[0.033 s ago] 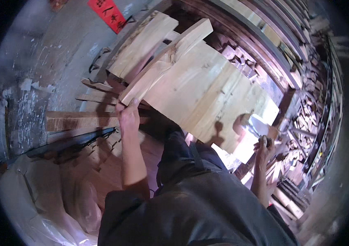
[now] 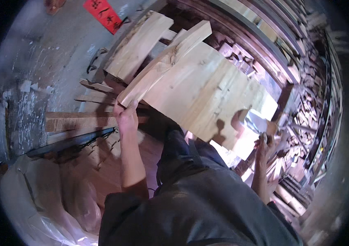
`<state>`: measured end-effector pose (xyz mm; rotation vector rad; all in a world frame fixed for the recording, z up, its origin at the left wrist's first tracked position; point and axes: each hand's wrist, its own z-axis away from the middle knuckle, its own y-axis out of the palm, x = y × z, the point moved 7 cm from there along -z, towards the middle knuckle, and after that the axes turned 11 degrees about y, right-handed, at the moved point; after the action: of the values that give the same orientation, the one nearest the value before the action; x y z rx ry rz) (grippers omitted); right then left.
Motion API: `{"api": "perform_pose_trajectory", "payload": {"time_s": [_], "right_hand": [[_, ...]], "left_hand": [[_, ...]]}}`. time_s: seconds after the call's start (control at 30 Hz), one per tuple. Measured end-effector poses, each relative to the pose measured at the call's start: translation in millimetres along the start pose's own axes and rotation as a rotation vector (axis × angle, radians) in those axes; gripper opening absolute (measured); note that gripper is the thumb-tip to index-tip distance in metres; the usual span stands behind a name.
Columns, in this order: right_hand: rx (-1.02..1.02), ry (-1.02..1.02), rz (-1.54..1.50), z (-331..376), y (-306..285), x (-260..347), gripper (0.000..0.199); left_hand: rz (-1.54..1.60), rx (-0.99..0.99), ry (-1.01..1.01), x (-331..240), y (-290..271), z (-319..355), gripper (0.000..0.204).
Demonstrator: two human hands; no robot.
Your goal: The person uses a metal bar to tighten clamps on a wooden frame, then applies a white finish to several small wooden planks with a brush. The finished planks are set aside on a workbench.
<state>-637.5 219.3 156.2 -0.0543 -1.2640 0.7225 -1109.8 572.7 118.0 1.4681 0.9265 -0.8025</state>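
My left hand (image 2: 126,117) is closed on the near end of a long pale wooden plank (image 2: 158,67), its thumb on top. The plank slants away to the far right, along the left edge of a broad wooden board (image 2: 207,88). In my right hand (image 2: 264,145) is a hatchet-like tool (image 2: 255,121) with a wide, bright blade and wood beside it. The tool is over the right end of the board, apart from the plank. Its grip is mostly hidden by my fingers. A shadow falls on the board beside the blade.
Another thick plank (image 2: 139,47) lies left of the held one. A wooden beam (image 2: 80,121) sticks out left of my left hand. Heaped wood scraps (image 2: 305,117) lie at right, long timbers (image 2: 248,30) at the back, and plastic sheeting (image 2: 39,201) at lower left.
The blade and my right hand have shifted slightly up in the picture. The view has moved a little, and my left hand keeps its hold on the plank's end.
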Motion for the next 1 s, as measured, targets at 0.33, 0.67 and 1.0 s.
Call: {"api": "perform_pose_trajectory", "payload": {"time_s": [0.33,0.67,1.0], "right_hand": [[-0.13,-0.595,0.38,-10,-9,2,0.01],[-0.039,-0.469,0.553,-56,26,-32,0.015],[0.168,-0.33,0.805,-75,58,-5,0.023]], "left_hand": [[-0.94,0.316,0.162,-28,116,199,0.053],[-1.25,0.808,0.679,-33,193,307,0.029],[-1.221,0.739,0.684,-34,199,324,0.028]]}}
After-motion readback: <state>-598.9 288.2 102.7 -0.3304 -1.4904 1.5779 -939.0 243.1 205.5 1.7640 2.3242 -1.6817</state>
